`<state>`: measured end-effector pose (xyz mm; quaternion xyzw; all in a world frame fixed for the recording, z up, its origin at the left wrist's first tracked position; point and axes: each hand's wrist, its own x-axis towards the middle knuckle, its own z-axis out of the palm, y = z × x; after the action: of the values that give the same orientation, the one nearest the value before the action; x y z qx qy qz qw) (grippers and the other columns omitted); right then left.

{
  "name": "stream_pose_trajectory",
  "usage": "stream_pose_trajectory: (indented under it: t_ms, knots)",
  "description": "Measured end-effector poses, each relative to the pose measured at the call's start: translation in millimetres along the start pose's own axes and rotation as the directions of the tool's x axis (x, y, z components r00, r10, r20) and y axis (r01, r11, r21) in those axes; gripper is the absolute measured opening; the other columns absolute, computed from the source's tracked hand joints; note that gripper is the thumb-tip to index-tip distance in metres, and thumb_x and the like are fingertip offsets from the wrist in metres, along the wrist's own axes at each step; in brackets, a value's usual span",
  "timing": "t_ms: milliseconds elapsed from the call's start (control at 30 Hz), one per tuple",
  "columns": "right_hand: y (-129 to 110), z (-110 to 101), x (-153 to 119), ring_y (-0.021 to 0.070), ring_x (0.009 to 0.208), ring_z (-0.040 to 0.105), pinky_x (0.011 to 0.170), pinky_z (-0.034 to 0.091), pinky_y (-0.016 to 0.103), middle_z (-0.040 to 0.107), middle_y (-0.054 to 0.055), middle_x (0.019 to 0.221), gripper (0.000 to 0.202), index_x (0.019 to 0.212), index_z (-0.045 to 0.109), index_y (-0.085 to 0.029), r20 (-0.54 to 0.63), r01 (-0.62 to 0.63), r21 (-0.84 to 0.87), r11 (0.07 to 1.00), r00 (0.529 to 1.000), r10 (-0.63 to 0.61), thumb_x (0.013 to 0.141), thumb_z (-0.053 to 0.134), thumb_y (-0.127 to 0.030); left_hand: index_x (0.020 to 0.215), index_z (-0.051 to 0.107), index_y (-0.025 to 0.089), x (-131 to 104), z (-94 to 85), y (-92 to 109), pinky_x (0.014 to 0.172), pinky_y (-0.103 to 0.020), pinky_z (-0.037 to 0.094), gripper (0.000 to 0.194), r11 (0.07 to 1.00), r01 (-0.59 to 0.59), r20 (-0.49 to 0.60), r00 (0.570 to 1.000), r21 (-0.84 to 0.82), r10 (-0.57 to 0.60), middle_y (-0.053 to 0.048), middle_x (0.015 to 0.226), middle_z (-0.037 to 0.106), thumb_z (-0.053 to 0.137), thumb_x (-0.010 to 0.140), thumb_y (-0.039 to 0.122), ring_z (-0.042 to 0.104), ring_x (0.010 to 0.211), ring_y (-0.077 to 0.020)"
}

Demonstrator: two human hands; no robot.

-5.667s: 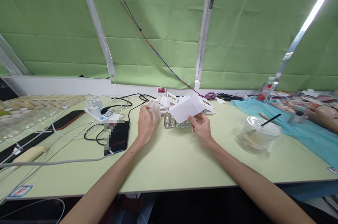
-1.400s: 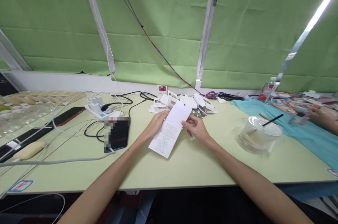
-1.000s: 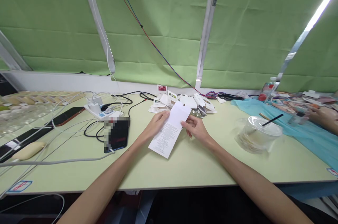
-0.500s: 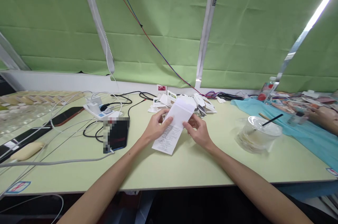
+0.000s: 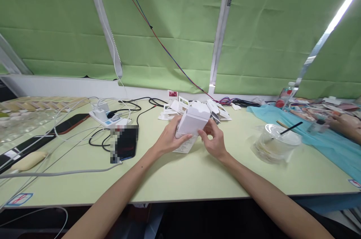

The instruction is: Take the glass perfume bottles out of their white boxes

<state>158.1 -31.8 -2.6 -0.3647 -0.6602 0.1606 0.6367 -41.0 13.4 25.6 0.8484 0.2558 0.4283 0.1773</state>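
A white carton [image 5: 194, 121] with small print on its lower part is held tilted above the table, its top flap at the far end. My left hand [image 5: 172, 135] grips its left side, with the thumb across the front. At the right edge, my right hand [image 5: 213, 137] has its thumb and fingers bent against the carton; some fingertips are hidden behind it. Just beyond the carton lies a pile of white cards and small packets [image 5: 221, 111].
A phone [image 5: 126, 142], a white power strip [image 5: 108, 118] and tangled cables are on the left. To the right stand a lidded plastic cup [image 5: 278, 141] with a black straw and a blue cloth [image 5: 318, 141]. Another person's hand [image 5: 345, 122] shows at the far right.
The flat-looking carton now shows more depth, opened into a box shape and tilted. My left hand has shifted slightly right, its thumb lower across the front.
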Motion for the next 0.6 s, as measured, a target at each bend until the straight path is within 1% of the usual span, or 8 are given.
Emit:
stream_pose_trajectory:
  t_ms: [133,200,300,500,600]
  knots:
    - [-0.5,-2.2,1.8,0.0136,0.061,0.055,0.058,0.051,0.030,0.069,0.007,0.099,0.041,0.131,0.056,-0.021,-0.014,-0.020,-0.070,0.997,1.000,0.019,0.094,0.059,-0.038,0.142,0.038,0.022,-0.1,1.0,1.6,0.093,-0.039,0.052,0.064,0.993,0.102,0.058,0.993,-0.053,-0.099,-0.014,0.136,0.056,0.065,0.088,0.044,0.060,0.117,-0.0280]
    - [0.5,-3.6,2.8,0.0141,0.061,0.055,0.059,0.051,0.031,0.069,0.007,0.098,0.043,0.133,0.056,-0.021,-0.026,-0.016,-0.103,0.995,1.000,0.013,0.094,0.058,-0.040,0.145,0.035,0.023,0.0,1.1,2.8,0.094,-0.040,0.052,0.066,0.992,0.113,0.090,0.990,-0.056,-0.108,-0.015,0.141,0.052,0.063,0.090,0.044,0.057,0.122,-0.0291]
    - [2.2,-5.4,3.9,0.0145,0.061,0.053,0.059,0.051,0.031,0.069,0.007,0.096,0.046,0.136,0.055,-0.021,-0.034,0.007,-0.147,0.989,0.999,-0.012,0.094,0.058,-0.040,0.145,0.035,0.024,0.1,1.2,3.4,0.092,-0.039,0.052,0.064,0.995,0.099,0.110,0.989,-0.031,-0.095,-0.015,0.143,0.049,0.062,0.091,0.045,0.054,0.125,-0.0297]
    - [2.2,-6.8,4.7,0.0151,0.062,0.054,0.057,0.050,0.031,0.068,0.008,0.096,0.043,0.135,0.058,-0.021,-0.012,0.071,-0.183,0.980,0.997,-0.075,0.095,0.057,-0.038,0.141,0.038,0.024,-0.3,2.4,-1.3,0.086,-0.037,0.053,0.059,0.994,0.109,0.056,0.993,-0.012,-0.108,-0.014,0.137,0.051,0.063,0.091,0.044,0.056,0.120,-0.0281]
    - [1.7,-6.9,4.8,0.0145,0.061,0.053,0.058,0.050,0.031,0.069,0.008,0.097,0.044,0.136,0.057,-0.021,-0.001,0.089,-0.197,0.976,0.996,-0.091,0.095,0.057,-0.037,0.137,0.041,0.023,-0.2,2.5,-2.3,0.085,-0.037,0.052,0.055,0.997,0.082,0.007,0.997,-0.001,-0.082,-0.014,0.133,0.052,0.063,0.091,0.042,0.057,0.113,-0.0255]
